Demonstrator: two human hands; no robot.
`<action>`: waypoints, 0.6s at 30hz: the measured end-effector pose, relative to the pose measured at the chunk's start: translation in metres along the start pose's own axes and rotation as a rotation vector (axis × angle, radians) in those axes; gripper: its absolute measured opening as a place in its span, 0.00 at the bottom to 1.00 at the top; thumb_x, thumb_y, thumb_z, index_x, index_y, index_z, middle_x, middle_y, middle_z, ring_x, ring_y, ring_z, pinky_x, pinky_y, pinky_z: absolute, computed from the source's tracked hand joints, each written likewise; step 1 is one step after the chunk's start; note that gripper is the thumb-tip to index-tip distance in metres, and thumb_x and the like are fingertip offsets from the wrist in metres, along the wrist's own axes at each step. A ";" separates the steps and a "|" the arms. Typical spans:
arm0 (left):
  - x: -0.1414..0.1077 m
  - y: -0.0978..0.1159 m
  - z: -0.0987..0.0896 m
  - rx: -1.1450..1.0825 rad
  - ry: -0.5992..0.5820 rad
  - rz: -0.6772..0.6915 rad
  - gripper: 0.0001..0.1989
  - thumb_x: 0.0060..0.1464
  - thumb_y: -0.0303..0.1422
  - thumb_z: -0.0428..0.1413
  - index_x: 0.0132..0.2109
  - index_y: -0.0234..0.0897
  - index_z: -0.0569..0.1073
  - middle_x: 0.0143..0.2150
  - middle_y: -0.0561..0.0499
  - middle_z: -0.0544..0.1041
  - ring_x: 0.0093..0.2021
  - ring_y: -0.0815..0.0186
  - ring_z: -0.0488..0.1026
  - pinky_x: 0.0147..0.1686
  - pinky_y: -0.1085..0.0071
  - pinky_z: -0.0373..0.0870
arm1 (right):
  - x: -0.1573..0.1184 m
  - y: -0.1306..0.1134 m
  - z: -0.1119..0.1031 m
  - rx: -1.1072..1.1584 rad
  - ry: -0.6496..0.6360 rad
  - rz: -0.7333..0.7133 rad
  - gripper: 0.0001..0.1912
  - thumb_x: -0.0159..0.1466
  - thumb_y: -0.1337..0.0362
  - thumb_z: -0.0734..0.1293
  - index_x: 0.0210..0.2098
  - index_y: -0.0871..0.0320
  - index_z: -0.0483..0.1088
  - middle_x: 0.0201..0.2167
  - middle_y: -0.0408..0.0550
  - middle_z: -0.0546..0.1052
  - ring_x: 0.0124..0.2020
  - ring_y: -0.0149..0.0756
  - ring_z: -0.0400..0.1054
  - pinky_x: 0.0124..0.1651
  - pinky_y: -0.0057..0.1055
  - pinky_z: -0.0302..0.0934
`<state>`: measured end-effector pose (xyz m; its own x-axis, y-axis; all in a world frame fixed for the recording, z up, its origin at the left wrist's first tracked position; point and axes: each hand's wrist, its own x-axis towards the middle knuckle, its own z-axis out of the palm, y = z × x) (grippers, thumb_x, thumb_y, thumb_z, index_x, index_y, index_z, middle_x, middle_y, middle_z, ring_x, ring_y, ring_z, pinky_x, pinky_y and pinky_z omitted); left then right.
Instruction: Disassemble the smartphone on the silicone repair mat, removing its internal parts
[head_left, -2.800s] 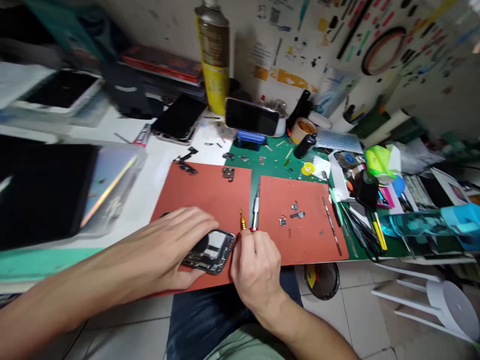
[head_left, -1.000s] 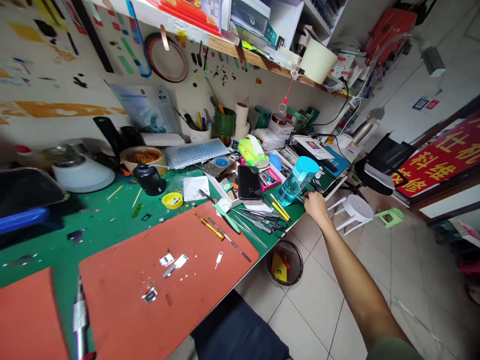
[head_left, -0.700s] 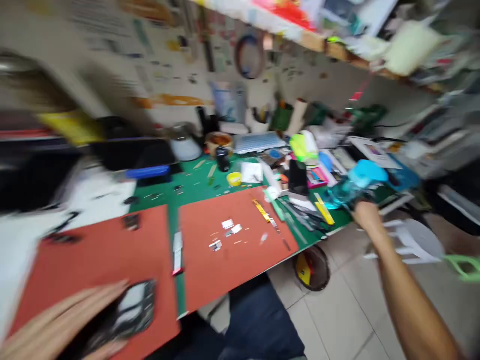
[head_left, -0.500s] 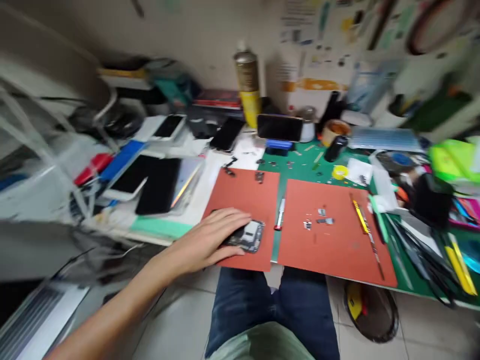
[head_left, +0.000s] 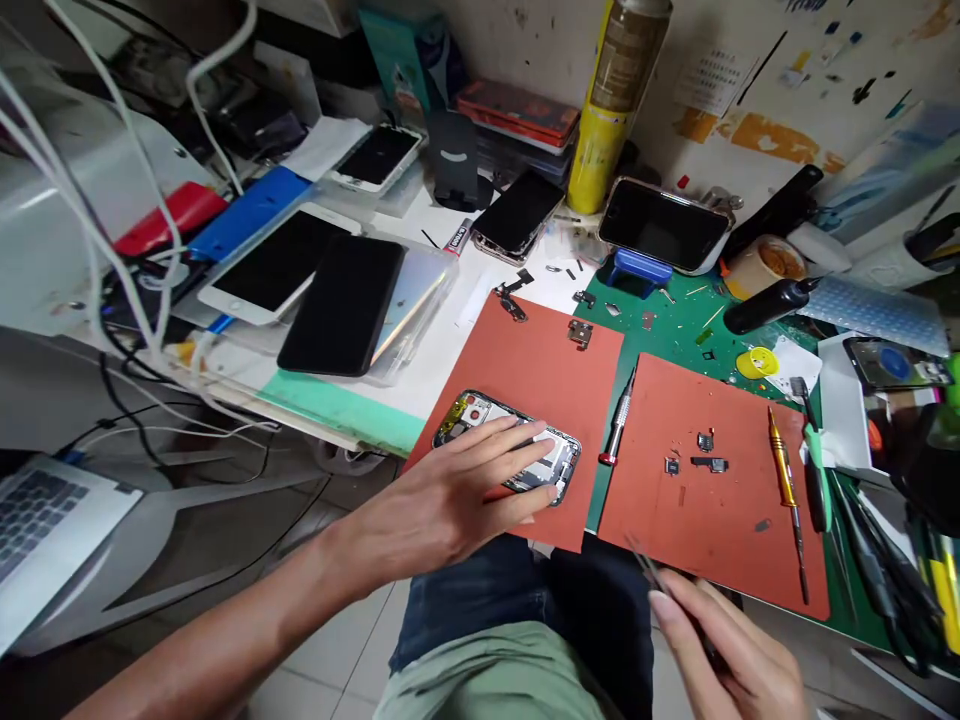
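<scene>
An opened phone housing [head_left: 561,462] lies on the left red mat [head_left: 555,375]. My left hand [head_left: 457,485] rests across it with fingers spread, the fingertips on its right part. Low on the right, my right hand [head_left: 720,650] pinches dark tweezers [head_left: 651,570], whose tips point up and left near the front edge of the right red mat [head_left: 720,530]. Small parts [head_left: 709,464] sit on that mat. Between the mats lies a silver screwdriver [head_left: 619,420]. A metal bracket piece [head_left: 580,333] is at the top of the left mat.
At the left, a black panel [head_left: 341,305] and a white phone [head_left: 281,265] lie on clear cases. A yellow spray can [head_left: 600,150] stands behind. On the right are a gold screwdriver [head_left: 784,470], green-handled pliers [head_left: 816,480] and a white box [head_left: 844,400].
The view has shifted and sharpened. My right hand has come into view with tweezers. My left hand's fingers have spread, and more of the phone housing shows at its left end.
</scene>
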<state>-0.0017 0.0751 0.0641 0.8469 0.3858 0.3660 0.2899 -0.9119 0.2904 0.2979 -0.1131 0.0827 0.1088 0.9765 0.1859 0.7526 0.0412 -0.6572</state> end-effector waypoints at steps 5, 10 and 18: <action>0.004 -0.005 -0.005 -0.044 -0.042 -0.013 0.24 0.67 0.22 0.59 0.67 0.45 0.74 0.72 0.42 0.69 0.80 0.49 0.57 0.78 0.44 0.59 | 0.043 -0.020 0.020 0.135 -0.135 -0.030 0.10 0.73 0.68 0.69 0.52 0.53 0.79 0.40 0.48 0.86 0.35 0.38 0.83 0.38 0.28 0.78; 0.002 -0.006 -0.005 -0.022 -0.082 -0.019 0.27 0.64 0.21 0.59 0.68 0.45 0.74 0.76 0.44 0.65 0.80 0.50 0.55 0.80 0.47 0.51 | 0.059 -0.023 0.016 0.116 -0.192 0.013 0.08 0.75 0.65 0.68 0.50 0.54 0.80 0.30 0.45 0.79 0.26 0.34 0.75 0.27 0.28 0.70; 0.008 -0.006 -0.003 -0.018 -0.106 -0.017 0.23 0.64 0.24 0.59 0.64 0.41 0.77 0.75 0.43 0.69 0.79 0.47 0.57 0.80 0.44 0.49 | 0.082 -0.036 0.004 0.088 -0.228 0.042 0.12 0.75 0.61 0.68 0.53 0.49 0.82 0.37 0.48 0.85 0.35 0.40 0.82 0.35 0.31 0.78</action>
<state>0.0020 0.0839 0.0675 0.8845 0.3833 0.2660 0.2973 -0.9025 0.3116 0.2776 -0.0333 0.1189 -0.0178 0.9998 -0.0058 0.6897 0.0081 -0.7240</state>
